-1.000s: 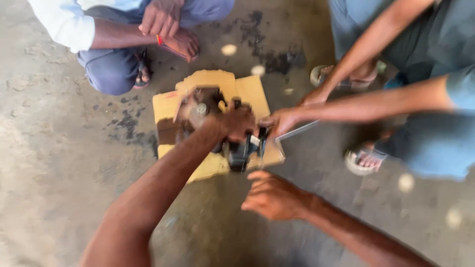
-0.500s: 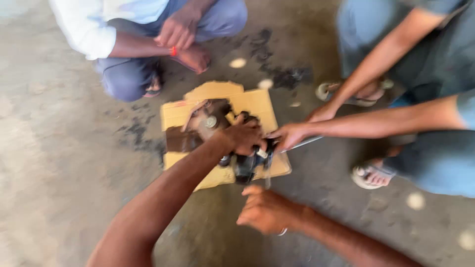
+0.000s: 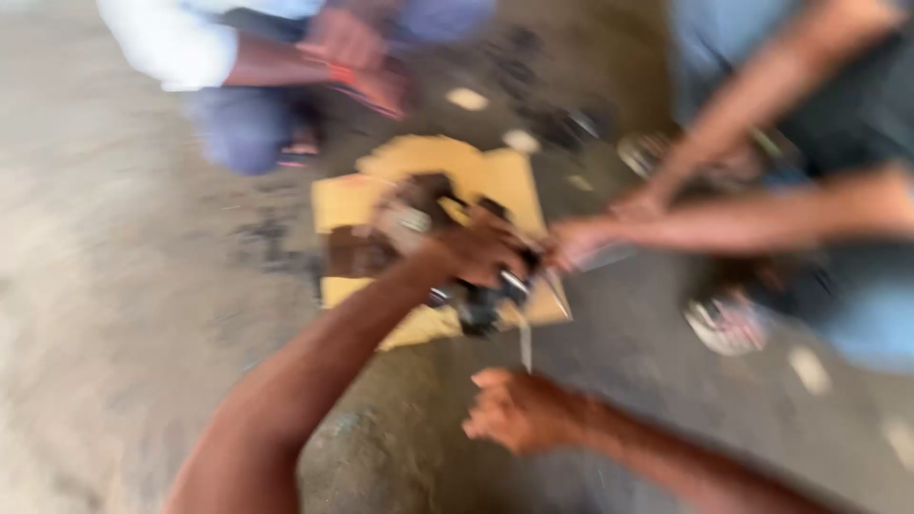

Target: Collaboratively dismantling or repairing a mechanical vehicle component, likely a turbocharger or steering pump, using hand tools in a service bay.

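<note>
Though the head view is badly blurred, two of the person's own hands show. Left hand (image 3: 481,249) is clamped down on one dark metal part (image 3: 466,295) that sits on one yellow cardboard sheet (image 3: 495,181) right under it. Right hand (image 3: 519,411) hovers nearer the camera, fingers loosely curled, holding nothing as far as anyone can tell. A co-worker's hand (image 3: 576,243) touches the part from the right; another person (image 3: 219,57) crouches beyond the cardboard.
</note>
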